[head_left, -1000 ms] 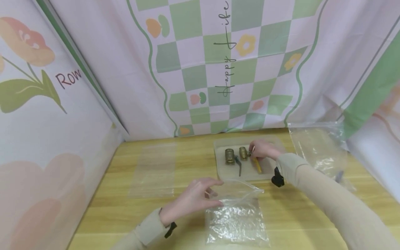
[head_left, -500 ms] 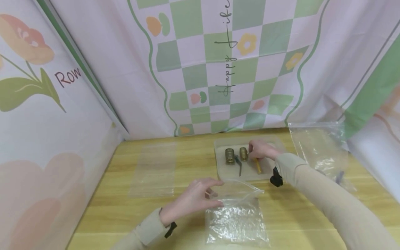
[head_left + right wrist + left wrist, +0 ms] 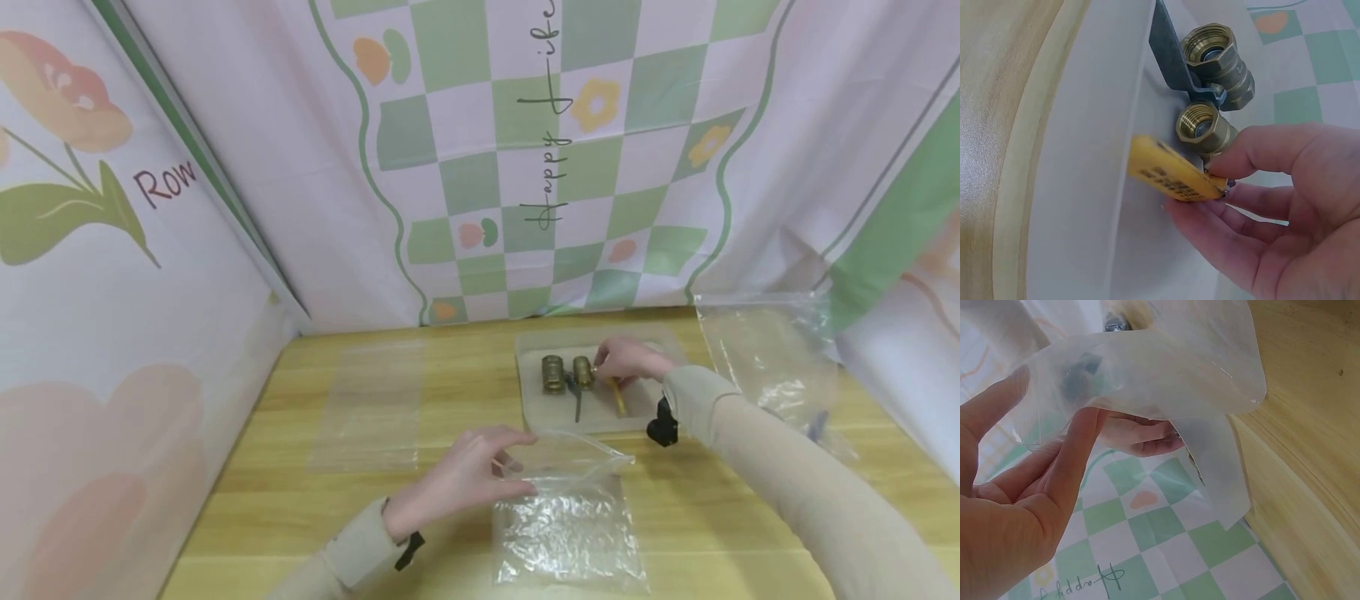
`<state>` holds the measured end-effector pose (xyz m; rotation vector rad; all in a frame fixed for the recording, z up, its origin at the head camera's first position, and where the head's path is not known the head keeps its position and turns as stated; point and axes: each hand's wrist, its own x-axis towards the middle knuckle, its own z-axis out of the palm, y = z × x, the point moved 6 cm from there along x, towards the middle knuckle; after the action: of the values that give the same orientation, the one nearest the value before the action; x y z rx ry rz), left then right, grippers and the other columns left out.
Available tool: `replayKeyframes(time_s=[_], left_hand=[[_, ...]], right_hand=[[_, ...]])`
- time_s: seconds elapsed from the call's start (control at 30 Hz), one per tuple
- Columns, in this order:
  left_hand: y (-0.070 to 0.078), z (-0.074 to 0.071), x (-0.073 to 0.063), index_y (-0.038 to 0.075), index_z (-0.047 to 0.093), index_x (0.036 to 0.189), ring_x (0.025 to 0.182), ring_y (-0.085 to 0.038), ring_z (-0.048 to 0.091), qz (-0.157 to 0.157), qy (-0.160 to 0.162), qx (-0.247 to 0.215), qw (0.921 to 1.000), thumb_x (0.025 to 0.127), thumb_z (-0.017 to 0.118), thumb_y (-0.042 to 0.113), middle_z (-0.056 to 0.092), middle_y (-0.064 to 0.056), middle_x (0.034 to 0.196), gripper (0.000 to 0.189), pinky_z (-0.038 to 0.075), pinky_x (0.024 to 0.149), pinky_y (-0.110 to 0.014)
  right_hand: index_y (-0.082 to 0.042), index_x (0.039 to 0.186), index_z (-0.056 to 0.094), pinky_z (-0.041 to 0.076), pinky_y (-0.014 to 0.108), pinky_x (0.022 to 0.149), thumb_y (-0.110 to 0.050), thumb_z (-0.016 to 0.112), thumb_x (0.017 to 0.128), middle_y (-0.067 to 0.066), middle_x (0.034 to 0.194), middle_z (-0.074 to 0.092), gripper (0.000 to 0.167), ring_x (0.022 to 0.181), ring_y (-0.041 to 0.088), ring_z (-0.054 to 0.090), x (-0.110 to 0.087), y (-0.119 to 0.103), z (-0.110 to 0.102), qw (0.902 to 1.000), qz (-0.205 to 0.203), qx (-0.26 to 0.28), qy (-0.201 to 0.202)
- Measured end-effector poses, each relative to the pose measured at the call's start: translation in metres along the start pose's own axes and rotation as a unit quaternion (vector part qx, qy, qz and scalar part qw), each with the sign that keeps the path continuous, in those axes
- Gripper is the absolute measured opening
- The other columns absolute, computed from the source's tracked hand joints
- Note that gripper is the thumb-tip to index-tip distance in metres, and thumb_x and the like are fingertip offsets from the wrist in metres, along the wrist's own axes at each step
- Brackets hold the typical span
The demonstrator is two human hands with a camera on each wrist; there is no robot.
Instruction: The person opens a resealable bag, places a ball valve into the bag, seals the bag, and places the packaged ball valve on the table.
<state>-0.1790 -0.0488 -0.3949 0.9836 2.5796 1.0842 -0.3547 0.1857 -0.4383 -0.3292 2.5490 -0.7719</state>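
My right hand [image 3: 633,360] pinches the yellow lever handle [image 3: 1169,172] of the smaller brass ball valve [image 3: 582,372] between thumb and fingers. That valve sits in a shallow pale tray [image 3: 531,417]. Beside it, on its left in the head view, is a larger brass ball valve [image 3: 552,374] with a grey metal lever [image 3: 1169,53]. Down at the near side, my left hand [image 3: 465,475] has thumb and fingers spread apart at the mouth of a clear zip bag [image 3: 566,533], whose mouth gapes. In the left wrist view its fingertips touch the plastic [image 3: 1141,375].
A clear bag [image 3: 367,408] lies flat on the wooden table [image 3: 255,508] at the left. Another clear zip bag [image 3: 765,350] with a small purplish thing [image 3: 817,426] at its bottom lies right of the tray. A patterned curtain [image 3: 517,192] hangs behind the table.
My right hand and the smaller valve have shifted slightly left, closer to the larger valve. The left hand and its bag hold still.
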Motion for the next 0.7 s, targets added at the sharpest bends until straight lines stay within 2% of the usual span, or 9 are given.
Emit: replayKeyframes(time_s=[0.3, 0.47, 0.7], left_hand=[[0.001, 0.0, 0.0, 0.005, 0.058, 0.134, 0.086, -0.006, 0.072, 0.003, 0.0, 0.005, 1.0, 0.08, 0.082, 0.021, 0.065, -0.014, 0.133, 0.061, 0.054, 0.072, -0.004], [0.001, 0.0, 0.001, 0.005, 0.058, 0.134, 0.086, -0.006, 0.072, 0.008, 0.003, 0.007, 0.9999, 0.08, 0.082, 0.02, 0.065, -0.014, 0.133, 0.061, 0.054, 0.072, -0.004], [0.002, 0.001, 0.001, 0.003, 0.058, 0.134, 0.086, -0.006, 0.072, 0.008, 0.002, -0.002, 1.0, 0.08, 0.081, 0.019, 0.064, -0.015, 0.134, 0.06, 0.054, 0.072, -0.004]], right_hand=[[0.013, 0.116, 0.061, 0.064, 0.03, 0.076, -0.005, 0.061, 0.081, 0.016, 0.099, 0.067, 0.04, 0.081, 0.016, 0.065, -0.002, 0.006, 0.001, 0.9981, 0.006, 0.046, -0.039], [0.012, 0.115, 0.061, 0.064, 0.031, 0.077, -0.006, 0.064, 0.081, 0.015, 0.1, 0.068, 0.039, 0.08, 0.015, 0.067, -0.006, 0.008, -0.003, 0.9982, 0.0, 0.049, -0.034], [0.016, 0.124, 0.054, 0.065, 0.036, 0.079, -0.005, 0.064, 0.082, 0.024, 0.109, 0.065, 0.048, 0.082, 0.017, 0.068, -0.013, 0.007, -0.007, 0.9955, -0.024, 0.09, -0.019]])
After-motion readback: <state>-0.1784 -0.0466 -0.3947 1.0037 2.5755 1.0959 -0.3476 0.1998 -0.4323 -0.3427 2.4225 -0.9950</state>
